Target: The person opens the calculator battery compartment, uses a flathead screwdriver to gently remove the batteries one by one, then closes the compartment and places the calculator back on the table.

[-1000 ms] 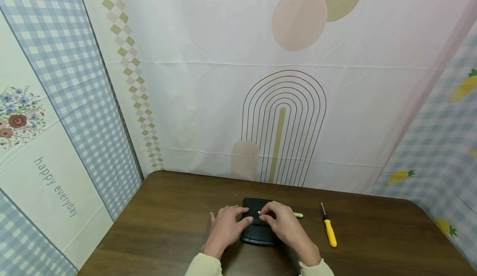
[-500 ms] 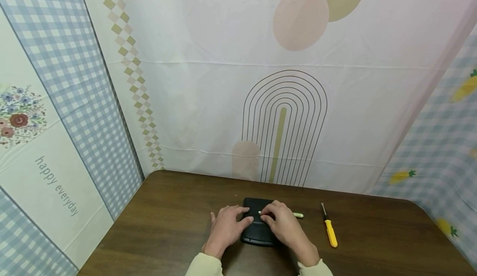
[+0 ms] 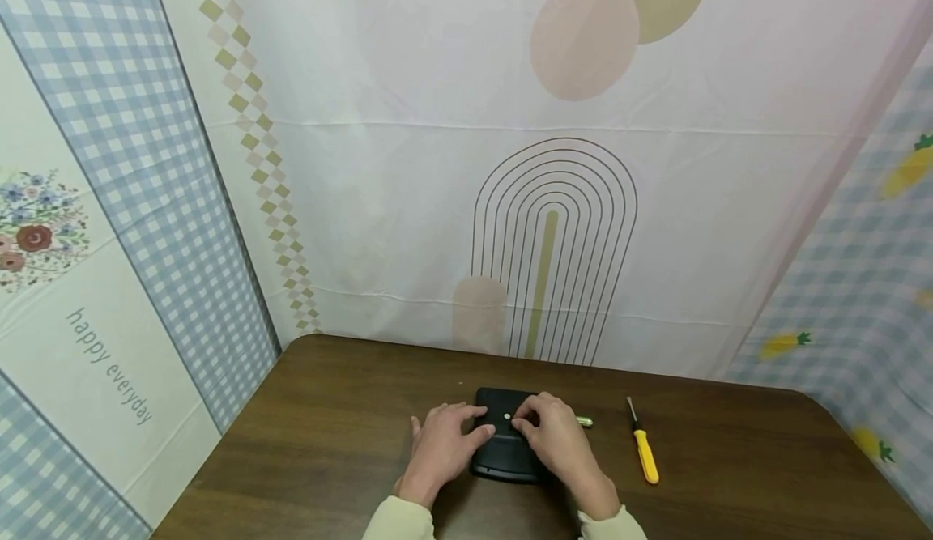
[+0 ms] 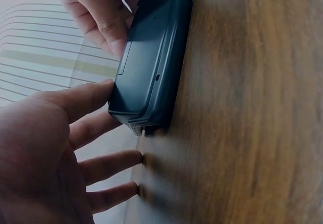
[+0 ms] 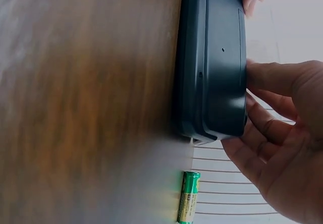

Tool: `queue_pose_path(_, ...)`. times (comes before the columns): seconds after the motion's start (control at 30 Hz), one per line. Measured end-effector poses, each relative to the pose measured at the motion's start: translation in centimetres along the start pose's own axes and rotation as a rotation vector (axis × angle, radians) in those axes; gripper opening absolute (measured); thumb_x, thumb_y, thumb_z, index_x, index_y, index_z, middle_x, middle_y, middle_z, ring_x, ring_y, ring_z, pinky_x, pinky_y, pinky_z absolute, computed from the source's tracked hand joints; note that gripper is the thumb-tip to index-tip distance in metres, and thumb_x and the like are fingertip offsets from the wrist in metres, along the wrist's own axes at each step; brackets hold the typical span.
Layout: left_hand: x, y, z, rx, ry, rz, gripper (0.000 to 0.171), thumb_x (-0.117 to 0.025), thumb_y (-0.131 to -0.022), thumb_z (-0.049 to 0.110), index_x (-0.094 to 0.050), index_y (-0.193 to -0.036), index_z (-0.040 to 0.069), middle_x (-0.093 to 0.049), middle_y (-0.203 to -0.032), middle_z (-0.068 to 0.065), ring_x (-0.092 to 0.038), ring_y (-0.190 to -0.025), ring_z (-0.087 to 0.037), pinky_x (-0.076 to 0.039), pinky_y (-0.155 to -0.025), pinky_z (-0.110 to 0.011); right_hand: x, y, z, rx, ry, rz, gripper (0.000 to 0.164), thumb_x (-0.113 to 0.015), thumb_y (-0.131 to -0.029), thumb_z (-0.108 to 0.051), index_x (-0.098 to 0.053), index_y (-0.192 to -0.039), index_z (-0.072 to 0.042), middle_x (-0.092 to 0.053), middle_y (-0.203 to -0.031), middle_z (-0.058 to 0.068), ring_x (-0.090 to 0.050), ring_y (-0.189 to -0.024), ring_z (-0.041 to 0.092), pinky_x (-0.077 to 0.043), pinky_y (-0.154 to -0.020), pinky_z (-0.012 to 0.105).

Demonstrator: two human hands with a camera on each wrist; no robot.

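Note:
A black handheld device (image 3: 503,451) lies on the table with its battery-cover side up; its exact kind is not shown. A small round white spot (image 3: 507,416) sits on its upper part. My left hand (image 3: 442,447) touches the device's left side with thumb and index finger, while other fingertips rest on the wood in the left wrist view. Over the device's right side is my right hand (image 3: 560,443), its thumb and bent fingers against the upper surface. What lies between those fingertips is hidden. A green and gold battery (image 5: 189,196) lies just right of the device.
A screwdriver (image 3: 643,443) with a yellow handle lies farther right on the brown wooden table (image 3: 328,443). Behind the table's far edge hangs a patterned white cloth (image 3: 394,224).
My right fingertips have shifted slightly to the right, leaving the white spot more fully in view. My left hand and the device have stayed in place.

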State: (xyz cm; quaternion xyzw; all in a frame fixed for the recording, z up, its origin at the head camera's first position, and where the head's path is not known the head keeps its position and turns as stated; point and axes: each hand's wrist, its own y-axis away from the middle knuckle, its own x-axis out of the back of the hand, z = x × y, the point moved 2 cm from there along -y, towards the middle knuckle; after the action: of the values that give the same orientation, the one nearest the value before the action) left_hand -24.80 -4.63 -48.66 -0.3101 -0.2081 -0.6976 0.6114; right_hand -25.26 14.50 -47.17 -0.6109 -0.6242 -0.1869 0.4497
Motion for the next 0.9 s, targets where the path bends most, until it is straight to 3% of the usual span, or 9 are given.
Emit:
queue_pose_path(0.17,0.0,0.0,-0.1,-0.002,-0.004,0.002,0.038,-0.076,-0.099,0.038,-0.078,-0.13,0.017,-0.066,-0.141,-0.018,-0.049,-0.14,-0.049,-0.012,-0.109,-0.088,-0.1,-0.1,0.0,0.003,0.005,0.011,0.016,-0.086,-0.087,-0.004,-0.075,-0.083,-0.015,-0.059,-0.082,-0.007,-0.061,-0.081,0.016,-0.054,-0.073,0.039)
queue_pose_path(0.3,-0.1,-0.1,-0.1,-0.025,-0.007,0.009,0.039,-0.076,-0.099,0.037,-0.077,-0.13,0.013,-0.068,-0.138,-0.017,-0.053,-0.136,-0.047,-0.025,-0.112,-0.08,0.2,0.0,-0.1,-0.016,0.009,0.007,0.014,-0.086,-0.088,-0.005,-0.074,-0.085,-0.013,-0.059,-0.082,-0.006,-0.06,-0.079,0.016,-0.053,-0.072,0.038)
queue_pose_path(0.43,0.0,-0.1,-0.1,-0.033,-0.001,0.037,0.04,-0.076,-0.098,0.036,-0.076,-0.13,0.01,-0.071,-0.131,-0.014,-0.061,-0.127,-0.043,-0.045,-0.106,-0.066,0.8,0.0,0.0,-0.106,0.025,-0.024,0.011,-0.085,-0.09,-0.007,-0.074,-0.089,-0.01,-0.06,-0.085,-0.002,-0.059,-0.08,0.017,-0.055,-0.073,0.041)
queue_pose_path(0.53,0.0,-0.2,0.1,-0.022,0.015,0.068,0.04,-0.076,-0.099,0.036,-0.076,-0.129,0.01,-0.073,-0.126,-0.012,-0.066,-0.12,-0.038,-0.053,-0.098,-0.059,1.5,0.0,0.2,-0.194,0.046,-0.06,0.011,-0.084,-0.091,-0.008,-0.073,-0.094,-0.006,-0.062,-0.09,0.003,-0.061,-0.082,0.02,-0.057,-0.077,0.046)
queue_pose_path(0.7,-0.1,-0.3,0.0,0.018,0.099,0.123,0.044,-0.077,-0.098,0.033,-0.072,-0.135,0.009,-0.072,-0.125,-0.012,-0.071,-0.108,-0.03,-0.056,-0.091,-0.055,2.2,0.1,0.6,-0.296,0.063,-0.104,0.019,-0.084,-0.092,-0.012,-0.071,-0.1,0.0,-0.064,-0.095,0.01,-0.063,-0.085,0.025,-0.057,-0.08,0.051)
queue_pose_path(0.9,-0.3,-0.3,-0.2,0.054,0.211,0.12,0.046,-0.077,-0.099,0.03,-0.069,-0.137,0.005,-0.07,-0.131,-0.015,-0.063,-0.126,-0.039,-0.05,-0.103,-0.061,2.2,0.2,1.0,-0.34,0.022,-0.139,0.026,-0.082,-0.094,-0.016,-0.069,-0.103,0.004,-0.067,-0.096,0.012,-0.065,-0.087,0.028,-0.057,-0.081,0.051)
